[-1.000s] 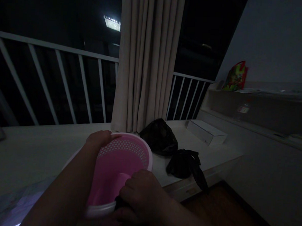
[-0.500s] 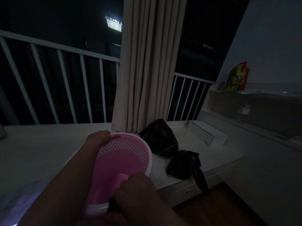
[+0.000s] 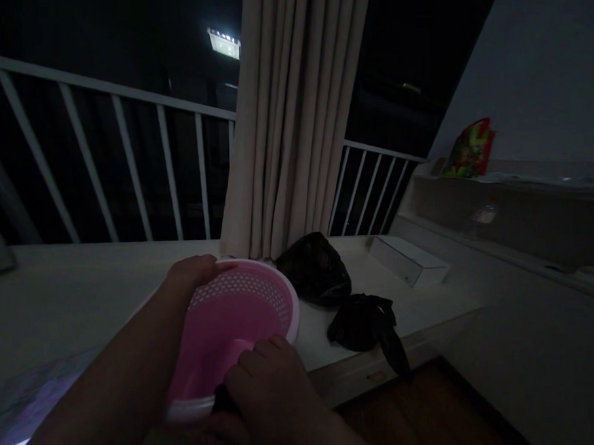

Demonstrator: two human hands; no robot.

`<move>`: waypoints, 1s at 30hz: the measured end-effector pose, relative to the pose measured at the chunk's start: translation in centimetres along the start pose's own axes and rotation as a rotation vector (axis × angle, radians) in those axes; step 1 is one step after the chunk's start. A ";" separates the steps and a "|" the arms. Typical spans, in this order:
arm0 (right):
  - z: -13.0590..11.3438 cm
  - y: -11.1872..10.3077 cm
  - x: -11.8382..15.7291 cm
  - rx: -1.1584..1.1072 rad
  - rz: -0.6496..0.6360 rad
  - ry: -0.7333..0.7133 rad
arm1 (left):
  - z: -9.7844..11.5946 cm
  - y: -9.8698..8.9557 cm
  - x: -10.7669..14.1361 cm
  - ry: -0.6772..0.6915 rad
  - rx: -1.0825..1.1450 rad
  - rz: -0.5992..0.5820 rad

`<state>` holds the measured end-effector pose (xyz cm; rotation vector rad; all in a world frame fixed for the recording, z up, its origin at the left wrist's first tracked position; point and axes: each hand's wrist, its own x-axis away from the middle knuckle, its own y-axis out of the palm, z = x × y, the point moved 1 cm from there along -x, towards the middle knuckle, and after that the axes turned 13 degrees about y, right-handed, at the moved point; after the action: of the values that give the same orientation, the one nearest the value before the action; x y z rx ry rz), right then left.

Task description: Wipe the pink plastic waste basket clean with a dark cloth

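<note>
A pink basket (image 3: 224, 318) with a pale rim and a band of holes stands tilted on the white ledge in front of me. My left hand (image 3: 199, 271) grips its far rim, with the forearm crossing over the basket's left side. Fingers curled, my right hand (image 3: 265, 378) is closed at the near rim around something black (image 3: 224, 400), most of which the hand hides. Two black plastic bags lie right of the basket: a larger one (image 3: 317, 269) by the curtain, a smaller one (image 3: 359, 323) nearer the ledge's front edge.
Behind the ledge (image 3: 102, 279) are a beige curtain (image 3: 292, 117) and white railings (image 3: 127, 156). A white box (image 3: 408, 260) sits at the ledge's right end. Shelves on the right hold a red-green packet (image 3: 470, 151) and a bottle (image 3: 485, 214). Patterned material (image 3: 38, 395) lies lower left.
My right hand has shifted very slightly at the near rim. The view has moved a little; the basket and my left hand look almost unchanged.
</note>
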<state>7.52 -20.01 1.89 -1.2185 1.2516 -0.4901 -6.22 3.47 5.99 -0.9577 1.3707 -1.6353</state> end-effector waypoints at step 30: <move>1.0 -2.1 0.9 -0.072 -0.091 -0.025 | -0.2 0.1 0.8 -0.019 -0.034 0.043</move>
<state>9.34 -21.07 3.17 -1.3432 1.2053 -0.4981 -6.73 2.77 5.88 -0.9551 1.4007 -1.5717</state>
